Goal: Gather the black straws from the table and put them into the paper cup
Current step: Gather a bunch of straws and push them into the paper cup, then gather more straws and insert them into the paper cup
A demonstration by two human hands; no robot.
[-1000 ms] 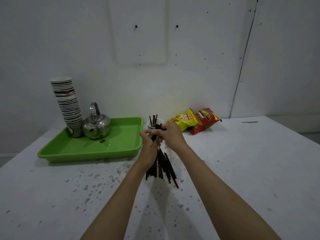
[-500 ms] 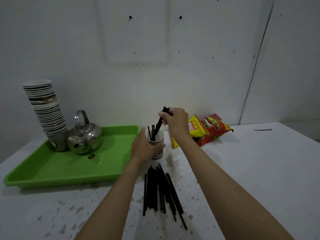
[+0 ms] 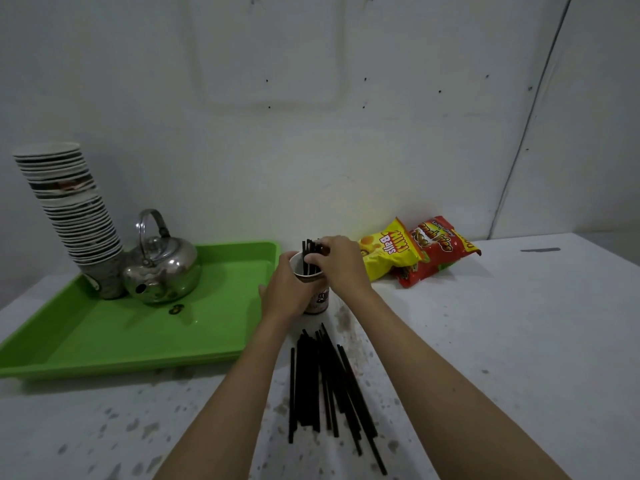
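A paper cup (image 3: 316,299) stands on the white table just right of the green tray. My left hand (image 3: 285,287) is wrapped around its left side. Over the cup's rim, my right hand (image 3: 341,263) pinches black straws (image 3: 309,251) that stand inside the cup with their tops sticking out. Nearer to me, a loose pile of several black straws (image 3: 325,382) lies on the table between my forearms, fanned out lengthwise.
A green tray (image 3: 104,344) at the left holds a steel kettle (image 3: 162,268) and a tall stack of paper cups (image 3: 69,216). Two snack bags (image 3: 415,251) lie against the wall, right of the cup. The speckled table (image 3: 502,341) ends at a white wall.
My right hand lifted some straws from the pile, carried them to the cup and lowered them in. My left hand left the pile and took hold of the cup.
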